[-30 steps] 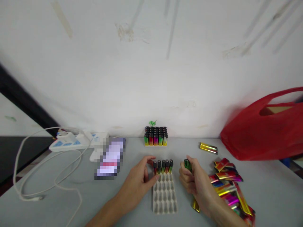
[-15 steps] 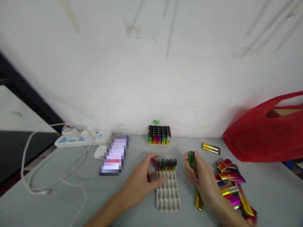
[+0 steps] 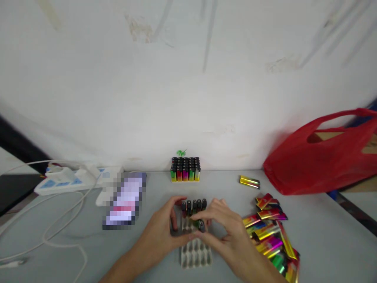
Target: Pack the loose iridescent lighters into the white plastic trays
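Observation:
A pale ribbed tray point(image 3: 196, 259) lies before me, with a row of black-topped lighters point(image 3: 194, 205) upright at its far end. My right hand point(image 3: 226, 232) is over the tray, pinching a dark-topped lighter point(image 3: 201, 225) just on the near side of that row. Its lower end is hidden, so I cannot tell whether it sits in a slot. My left hand point(image 3: 159, 228) curves around the tray's left side, index finger by the row's far left corner. The left thumb reaches over the tray close to the right thumb; its fingers are spread apart.
A full tray of lighters point(image 3: 185, 169) stands against the wall. Loose shiny lighters point(image 3: 269, 232) are heaped at right, with a single gold lighter point(image 3: 249, 182) behind them. A red bag point(image 3: 318, 157) stands farther right. Leftward are a phone point(image 3: 125, 200), a power strip point(image 3: 79, 179) and white cables point(image 3: 61, 244).
My right hand has moved left with the lighter, from beside the tray to over it. My left hand stays at the tray. The whole view has shifted slightly.

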{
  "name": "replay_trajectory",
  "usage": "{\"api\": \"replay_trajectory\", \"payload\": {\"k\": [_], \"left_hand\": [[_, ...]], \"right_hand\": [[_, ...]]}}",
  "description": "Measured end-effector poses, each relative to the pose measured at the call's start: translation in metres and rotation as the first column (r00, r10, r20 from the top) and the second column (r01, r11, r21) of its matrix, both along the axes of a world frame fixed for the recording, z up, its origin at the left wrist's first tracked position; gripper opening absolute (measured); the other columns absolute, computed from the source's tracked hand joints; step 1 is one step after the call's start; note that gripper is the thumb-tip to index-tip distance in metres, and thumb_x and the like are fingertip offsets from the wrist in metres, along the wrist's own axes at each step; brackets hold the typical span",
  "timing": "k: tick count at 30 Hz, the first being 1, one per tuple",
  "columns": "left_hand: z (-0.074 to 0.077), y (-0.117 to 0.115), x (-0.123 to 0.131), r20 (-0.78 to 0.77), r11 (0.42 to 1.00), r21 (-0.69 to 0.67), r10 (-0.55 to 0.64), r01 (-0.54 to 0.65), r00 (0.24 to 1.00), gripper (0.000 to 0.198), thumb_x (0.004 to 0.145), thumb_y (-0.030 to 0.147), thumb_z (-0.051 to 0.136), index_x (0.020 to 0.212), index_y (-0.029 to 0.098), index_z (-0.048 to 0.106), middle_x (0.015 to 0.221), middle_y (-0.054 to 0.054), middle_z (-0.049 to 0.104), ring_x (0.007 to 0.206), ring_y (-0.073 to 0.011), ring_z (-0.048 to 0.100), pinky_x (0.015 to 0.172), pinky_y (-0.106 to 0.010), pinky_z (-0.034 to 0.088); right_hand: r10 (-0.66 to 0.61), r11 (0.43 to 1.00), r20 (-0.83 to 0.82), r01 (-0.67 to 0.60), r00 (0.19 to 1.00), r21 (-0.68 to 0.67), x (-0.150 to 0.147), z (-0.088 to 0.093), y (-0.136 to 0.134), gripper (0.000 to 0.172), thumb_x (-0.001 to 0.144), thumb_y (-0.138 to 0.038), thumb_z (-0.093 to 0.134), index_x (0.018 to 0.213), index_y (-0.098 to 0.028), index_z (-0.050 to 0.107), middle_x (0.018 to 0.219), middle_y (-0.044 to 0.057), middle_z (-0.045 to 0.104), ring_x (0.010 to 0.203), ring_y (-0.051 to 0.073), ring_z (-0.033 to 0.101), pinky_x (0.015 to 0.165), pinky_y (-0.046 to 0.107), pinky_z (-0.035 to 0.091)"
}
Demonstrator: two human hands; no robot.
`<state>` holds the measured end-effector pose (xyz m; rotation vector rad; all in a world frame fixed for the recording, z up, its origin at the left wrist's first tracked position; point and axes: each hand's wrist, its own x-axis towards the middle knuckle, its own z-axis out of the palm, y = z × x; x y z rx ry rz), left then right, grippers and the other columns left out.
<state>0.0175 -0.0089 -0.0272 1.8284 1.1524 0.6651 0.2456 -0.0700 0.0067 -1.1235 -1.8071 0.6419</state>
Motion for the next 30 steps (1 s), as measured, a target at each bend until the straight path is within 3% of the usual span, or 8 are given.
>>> {"api": "replay_trajectory", "payload": {"k": [7,15,21,25,30], "left_hand": [[0.001,0.002,0.001,-0.051,0.999,-0.036,0.003,-0.004,0.999,0.085,0.073,0.039,0.093,0.148,0.021,0.056,0.082,0.005,0.062,0.075,-0.0216,0.063,0.07,-0.03,0.046],[0.006,-0.002,0.005,-0.018,0.999,-0.05,0.013,-0.014,1.0,0.08,0.071,0.031,0.094,0.142,0.022,0.061,0.079,0.007,0.061,0.073,-0.0207,0.063,0.07,-0.029,0.045],[0.0,-0.001,0.006,-0.045,0.998,-0.063,0.028,-0.031,0.999,0.082,0.069,0.032,0.096,0.143,0.024,0.06,0.079,0.007,0.062,0.075,-0.0211,0.064,0.07,-0.028,0.044],[0.0,-0.001,0.007,-0.065,0.998,-0.047,0.039,-0.042,0.997,0.082,0.07,0.035,0.095,0.143,0.023,0.061,0.077,0.006,0.062,0.073,-0.0212,0.063,0.069,-0.028,0.042],[0.002,-0.003,0.008,0.017,0.999,-0.038,0.04,-0.039,0.999,0.078,0.075,0.04,0.094,0.143,0.024,0.06,0.096,0.0,0.073,0.078,-0.0209,0.066,0.071,-0.029,0.047]], "right_hand": [[0.046,0.997,0.03,-0.048,0.998,0.053,-0.004,-0.018,0.007,0.03,0.09,-0.019,0.092,0.117,-0.025,0.081,0.103,0.002,0.085,0.095,0.022,0.077,0.101,0.034,0.051],[0.061,0.998,0.042,-0.06,0.997,-0.023,-0.008,-0.025,0.005,0.02,0.096,-0.024,0.086,0.116,-0.024,0.082,0.093,0.003,0.079,0.081,0.02,0.074,0.079,0.026,0.057],[0.083,0.996,0.07,-0.081,0.994,-0.027,-0.007,-0.03,0.004,0.028,0.102,-0.029,0.077,0.13,-0.026,0.074,0.096,0.003,0.079,0.082,0.019,0.077,0.082,0.026,0.06],[0.098,0.993,0.045,-0.095,0.994,-0.074,-0.009,-0.026,0.002,0.024,0.106,-0.026,0.07,0.13,-0.027,0.069,0.097,0.001,0.08,0.082,0.018,0.078,0.08,0.023,0.061],[0.083,0.992,0.01,-0.081,0.997,-0.095,-0.009,-0.031,0.001,0.035,0.108,-0.022,0.067,0.141,-0.033,0.063,0.106,0.0,0.081,0.093,0.017,0.08,0.09,0.022,0.061]]}}
